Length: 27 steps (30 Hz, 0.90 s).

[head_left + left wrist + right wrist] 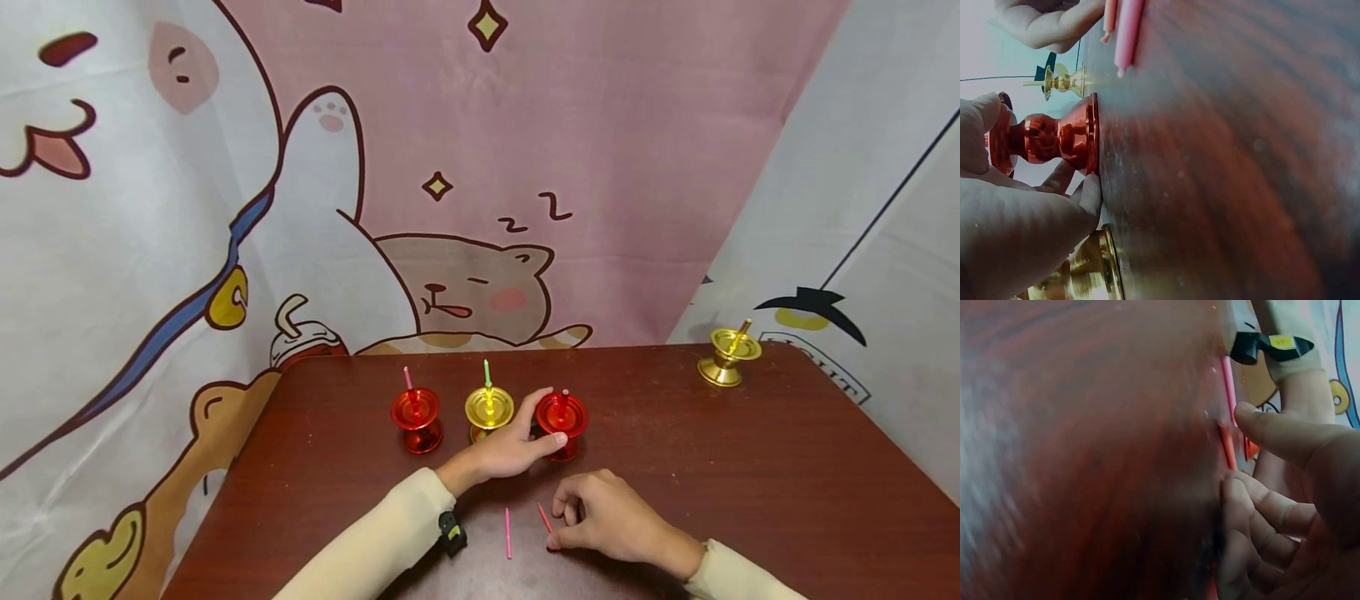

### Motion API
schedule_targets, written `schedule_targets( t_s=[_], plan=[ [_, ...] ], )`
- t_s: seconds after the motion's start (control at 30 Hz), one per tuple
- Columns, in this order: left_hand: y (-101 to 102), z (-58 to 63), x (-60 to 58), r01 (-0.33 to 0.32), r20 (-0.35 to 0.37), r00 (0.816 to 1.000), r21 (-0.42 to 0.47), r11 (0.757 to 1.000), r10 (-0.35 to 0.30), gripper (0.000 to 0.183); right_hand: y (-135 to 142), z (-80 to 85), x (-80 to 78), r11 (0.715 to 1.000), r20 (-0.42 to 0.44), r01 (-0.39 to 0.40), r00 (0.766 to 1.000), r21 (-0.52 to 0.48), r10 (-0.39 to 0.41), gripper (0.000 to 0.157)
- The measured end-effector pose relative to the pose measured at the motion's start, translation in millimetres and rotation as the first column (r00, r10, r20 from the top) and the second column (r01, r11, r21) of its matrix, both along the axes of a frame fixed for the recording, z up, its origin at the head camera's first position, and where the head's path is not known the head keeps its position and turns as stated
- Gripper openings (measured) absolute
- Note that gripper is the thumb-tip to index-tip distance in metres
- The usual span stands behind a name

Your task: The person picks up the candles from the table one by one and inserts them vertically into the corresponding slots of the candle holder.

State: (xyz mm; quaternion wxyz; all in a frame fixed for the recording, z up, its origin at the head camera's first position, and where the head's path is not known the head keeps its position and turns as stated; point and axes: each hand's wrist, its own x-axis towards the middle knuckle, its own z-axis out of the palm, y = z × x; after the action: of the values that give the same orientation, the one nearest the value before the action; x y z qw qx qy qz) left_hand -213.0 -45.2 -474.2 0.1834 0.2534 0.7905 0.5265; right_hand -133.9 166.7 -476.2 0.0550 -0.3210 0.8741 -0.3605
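My left hand grips a red metal candle holder, its thumb at the dish and some fingers near the base in the left wrist view. A short tip sticks up from that holder's middle. Close in front, a thin red candle lies on the table. My right hand is bent over this candle, thumb and forefinger apart around it in the right wrist view; no pinch shows. Beside it lies a pink candle. Left of the held holder stands a gold candle holder with a green candle upright in it.
Another red holder with a pink candle stands at the left of the row. At the far right corner is a second gold holder with a gold-coloured stick. Behind the brown table hangs a cartoon-printed cloth.
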Motion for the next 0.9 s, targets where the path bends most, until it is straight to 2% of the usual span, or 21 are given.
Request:
schedule_targets(
  t_s=[0.13,0.3,0.6,0.7,0.9],
  plan=[
    [0.1,-0.2,-0.9,0.004,0.028,1.0,0.032,0.999,-0.005,0.078,-2.8,-2.9,2.4,1.0,-0.049,0.004,0.999,0.017,-0.003,0.034],
    [0.1,-1.2,-2.0,0.013,0.039,0.999,0.038,0.999,-0.015,0.079,0.0,-4.5,0.0,0.999,-0.092,-0.042,0.995,0.005,0.042,0.03],
    [0.1,-3.0,-4.5,0.01,0.063,0.998,0.044,0.999,-0.012,0.078,5.7,-2.3,-4.6,0.995,-0.053,-0.104,0.993,-0.002,0.104,0.024],
    [0.2,-2.7,-4.3,0.011,0.062,0.998,0.047,0.999,-0.014,0.078,7.1,0.4,-6.3,0.988,-0.075,-0.152,0.985,0.021,0.153,0.025],
    [0.4,-2.3,-4.0,0.008,0.058,0.998,0.039,0.999,-0.01,0.079,9.5,4.2,-7.6,0.971,-0.187,-0.209,0.956,0.113,0.227,0.033]
  ],
)
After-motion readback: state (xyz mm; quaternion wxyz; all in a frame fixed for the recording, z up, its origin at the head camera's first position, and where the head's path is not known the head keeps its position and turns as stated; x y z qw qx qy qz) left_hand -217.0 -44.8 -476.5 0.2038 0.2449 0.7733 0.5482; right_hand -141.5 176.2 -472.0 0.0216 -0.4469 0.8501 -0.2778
